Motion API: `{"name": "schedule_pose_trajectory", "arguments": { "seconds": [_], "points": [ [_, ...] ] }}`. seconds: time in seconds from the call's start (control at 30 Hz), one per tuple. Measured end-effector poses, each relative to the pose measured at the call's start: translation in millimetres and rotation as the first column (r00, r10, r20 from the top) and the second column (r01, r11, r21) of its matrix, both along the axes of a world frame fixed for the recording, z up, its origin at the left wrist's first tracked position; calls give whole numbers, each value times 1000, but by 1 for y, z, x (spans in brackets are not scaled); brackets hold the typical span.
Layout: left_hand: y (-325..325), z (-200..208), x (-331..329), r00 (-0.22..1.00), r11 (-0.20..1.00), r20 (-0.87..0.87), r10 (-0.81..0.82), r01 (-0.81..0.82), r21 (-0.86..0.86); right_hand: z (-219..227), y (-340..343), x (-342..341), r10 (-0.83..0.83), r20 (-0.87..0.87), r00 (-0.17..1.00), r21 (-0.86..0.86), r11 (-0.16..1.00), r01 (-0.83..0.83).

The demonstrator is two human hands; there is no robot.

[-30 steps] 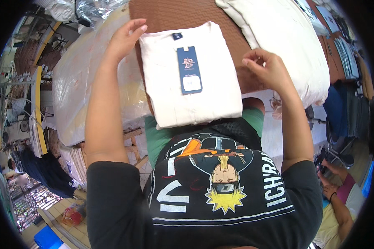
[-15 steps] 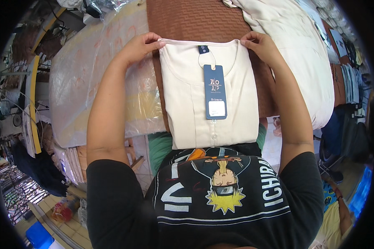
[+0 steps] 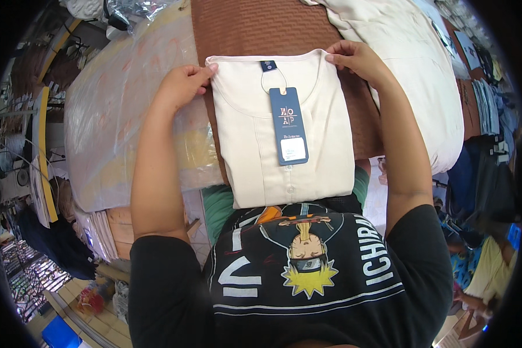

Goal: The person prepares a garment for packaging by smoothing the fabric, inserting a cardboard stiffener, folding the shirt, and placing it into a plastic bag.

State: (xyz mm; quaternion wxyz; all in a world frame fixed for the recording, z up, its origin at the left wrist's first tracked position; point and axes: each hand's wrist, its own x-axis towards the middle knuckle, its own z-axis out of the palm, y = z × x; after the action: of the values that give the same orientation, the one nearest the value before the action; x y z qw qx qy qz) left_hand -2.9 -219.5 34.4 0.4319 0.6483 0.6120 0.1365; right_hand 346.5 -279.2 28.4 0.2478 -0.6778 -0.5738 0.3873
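A folded cream shirt [image 3: 322, 139] lies in front of me, its lower edge over my lap and its neckline at the far end. A dark blue hang tag [image 3: 290, 127] with a white sticker hangs on a thin loop from the neck label [image 3: 268, 66]. Small buttons run down the front placket. My left hand [image 3: 184, 87] is closed with its fingertips at the shirt's far left shoulder corner. Across the neckline, my right hand [image 3: 356, 61] pinches the far right shoulder corner between thumb and fingers.
Beneath the shirt is a brown textured cloth [image 3: 261, 26]. Plastic-wrapped padding [image 3: 133, 116] lies to the left, cream fabric [image 3: 412, 87] to the right. Stacked garments [image 3: 484, 110] stand at the far right. Another person [image 3: 487, 272] is at the lower right.
The shirt and its tag have shifted slightly left. My left hand has moved left and a little lower, its fingers now more curled. My right hand has moved slightly left too.
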Motion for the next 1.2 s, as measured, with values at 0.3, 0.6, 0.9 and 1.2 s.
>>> {"name": "schedule_pose_trajectory", "arguments": {
  "seconds": [0.3,0.6,0.9,1.2],
  "points": [
    [-1,-28,5,992,964,-30,124,-113,241,-33,21,0,-11,-76,997,248,968,29],
    [6,-4,155,892,765,-179,-415,448,463,-25,18,-1,-17,-61,998,235,971,31],
    [31,-12,191,848,848,-168,-503,522,92,-32,19,4,45,-33,998,351,936,-31],
    [34,-15,191,871,861,-200,-448,481,167,-42,20,7,36,-311,950,284,957,57]
  ]
}}
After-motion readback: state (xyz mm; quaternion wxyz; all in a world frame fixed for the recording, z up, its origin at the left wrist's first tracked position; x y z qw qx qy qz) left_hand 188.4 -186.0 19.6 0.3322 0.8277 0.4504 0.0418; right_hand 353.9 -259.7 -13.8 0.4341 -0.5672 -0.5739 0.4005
